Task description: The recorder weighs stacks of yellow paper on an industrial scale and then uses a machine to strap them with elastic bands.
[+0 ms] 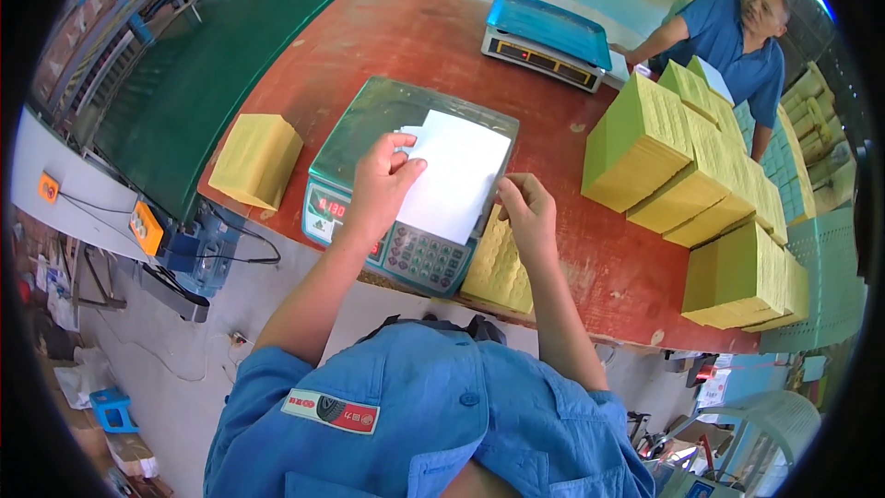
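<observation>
A small stack of white paper sheets (456, 171) lies over the metal pan of a digital scale (369, 120) with a keypad and a red lit display. My left hand (383, 180) has thumb and fingers closed at the left edge of the sheets. At their right edge is my right hand (528, 214), its thumb and fingertips pressed together; whether a sheet corner is between them I cannot make out. Below my right hand, beside the scale, a block of yellow paper (498, 272) lies partly hidden.
Another yellow paper block (255, 161) stands left on the red table (590, 267). Tall yellow stacks (682, 157) fill the right side. A second scale (544, 41) with a blue tray sits at the back, near a person in blue (728, 46). A green conveyor belt (203, 65) adjoins left.
</observation>
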The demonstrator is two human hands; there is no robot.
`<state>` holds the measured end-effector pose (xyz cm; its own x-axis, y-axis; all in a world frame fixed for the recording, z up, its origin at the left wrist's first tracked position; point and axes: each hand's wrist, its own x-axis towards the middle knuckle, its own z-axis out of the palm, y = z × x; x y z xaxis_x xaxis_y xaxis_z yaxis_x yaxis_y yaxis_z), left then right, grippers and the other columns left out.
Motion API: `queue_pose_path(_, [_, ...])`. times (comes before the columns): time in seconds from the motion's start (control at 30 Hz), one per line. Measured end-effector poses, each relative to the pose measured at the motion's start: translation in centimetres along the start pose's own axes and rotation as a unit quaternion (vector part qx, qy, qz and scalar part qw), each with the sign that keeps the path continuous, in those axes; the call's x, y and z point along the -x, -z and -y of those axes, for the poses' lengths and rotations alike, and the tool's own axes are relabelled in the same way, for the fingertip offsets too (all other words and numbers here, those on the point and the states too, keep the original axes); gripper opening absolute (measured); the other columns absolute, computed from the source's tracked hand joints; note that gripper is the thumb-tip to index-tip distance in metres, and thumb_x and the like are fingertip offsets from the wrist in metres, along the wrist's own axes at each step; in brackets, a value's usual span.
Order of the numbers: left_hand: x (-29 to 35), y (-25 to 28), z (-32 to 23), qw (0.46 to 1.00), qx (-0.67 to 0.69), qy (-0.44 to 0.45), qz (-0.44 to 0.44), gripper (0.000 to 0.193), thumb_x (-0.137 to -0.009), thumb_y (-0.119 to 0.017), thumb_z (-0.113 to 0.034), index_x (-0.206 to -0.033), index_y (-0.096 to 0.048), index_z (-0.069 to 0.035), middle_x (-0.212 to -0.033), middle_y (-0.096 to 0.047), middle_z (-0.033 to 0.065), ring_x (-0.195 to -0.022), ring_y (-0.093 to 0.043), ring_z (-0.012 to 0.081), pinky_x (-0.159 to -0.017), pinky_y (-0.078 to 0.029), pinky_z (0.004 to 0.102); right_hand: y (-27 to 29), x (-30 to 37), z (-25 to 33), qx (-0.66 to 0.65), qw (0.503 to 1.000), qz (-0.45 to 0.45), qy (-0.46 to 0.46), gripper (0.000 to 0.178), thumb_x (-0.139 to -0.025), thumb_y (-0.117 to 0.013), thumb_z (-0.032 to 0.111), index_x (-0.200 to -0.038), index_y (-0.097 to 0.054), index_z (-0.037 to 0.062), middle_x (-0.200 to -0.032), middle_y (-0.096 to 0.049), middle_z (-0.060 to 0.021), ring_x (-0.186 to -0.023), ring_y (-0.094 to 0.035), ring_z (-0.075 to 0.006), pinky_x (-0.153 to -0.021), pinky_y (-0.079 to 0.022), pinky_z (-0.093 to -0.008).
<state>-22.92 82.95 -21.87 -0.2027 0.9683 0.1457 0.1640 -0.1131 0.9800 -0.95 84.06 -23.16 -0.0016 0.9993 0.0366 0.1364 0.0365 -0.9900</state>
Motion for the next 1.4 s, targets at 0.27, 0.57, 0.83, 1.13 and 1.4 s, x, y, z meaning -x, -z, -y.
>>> queue_pose_path(0.27, [2.6,-1.6,0.3,0.997,-0.017,-0.054,0.047,0.011,-0.088,-0.066,-0.005,-0.087,-0.056,-0.001,-0.068,-0.056,0.0,-0.066,-0.049,0.0049,-0.06,-0.043,0.0238,-0.1,0.5,0.2,-0.057,0.998,0.017,0.023,0.018,-0.094,-0.062,0.014,-0.09,-0.064,-0.0031,-0.072,-0.061,-0.0027,-0.063,-0.054,-0.0071,-0.056,-0.043,-0.0218])
queue_pose_path(0.57, [1.2,3.9,2.5,0.982,-0.143,0.019,0.12,0.017,-0.09,-0.057,-0.007,-0.105,-0.061,-0.001,-0.109,-0.065,0.0115,-0.098,-0.061,0.0221,-0.09,-0.045,0.034,-0.8,-1.1,-0.1,0.234,0.971,-0.038,0.035,0.031,-0.087,-0.07,0.03,-0.087,-0.06,0.0005,-0.072,-0.065,-0.0128,-0.066,-0.063,-0.0251,-0.063,-0.049,-0.037])
queue_pose_path(0.83, [0.3,3.0,2.1,0.97,-0.12,-0.108,0.181,0.01,-0.089,-0.058,-0.007,-0.096,-0.059,0.0,-0.093,-0.059,0.0069,-0.088,-0.053,0.0205,-0.088,-0.041,0.0337,-1.7,-1.3,-1.5,0.238,0.97,-0.037,0.021,0.034,-0.077,-0.078,0.028,-0.082,-0.06,-0.0008,-0.07,-0.065,-0.0136,-0.067,-0.064,-0.0256,-0.062,-0.049,-0.0365])
queue_pose_path(1.13, [1.0,2.7,2.8,0.965,-0.143,-0.134,0.174,0.02,-0.083,-0.059,-0.004,-0.076,-0.04,-0.002,-0.122,-0.062,0.0145,-0.102,-0.057,0.0343,-0.112,-0.031,0.0502,-0.8,-1.4,-3.6,0.054,0.995,-0.035,-0.076,0.02,-0.084,-0.073,0.012,-0.078,-0.059,-0.0024,-0.065,-0.057,-0.0047,-0.054,-0.052,-0.0102,-0.047,-0.04,-0.0247])
queue_pose_path(1.4, [0.4,3.2,2.5,0.924,-0.252,-0.248,0.146,0.015,-0.082,-0.058,-0.004,-0.078,-0.044,0.0,-0.126,-0.061,0.0137,-0.1,-0.057,0.0349,-0.112,-0.031,0.0497,0.4,-1.8,-3.5,-0.033,0.993,0.059,-0.098,0.023,-0.087,-0.069,0.016,-0.079,-0.059,-0.0021,-0.066,-0.058,-0.0045,-0.055,-0.053,-0.0095,-0.047,-0.042,-0.0261])
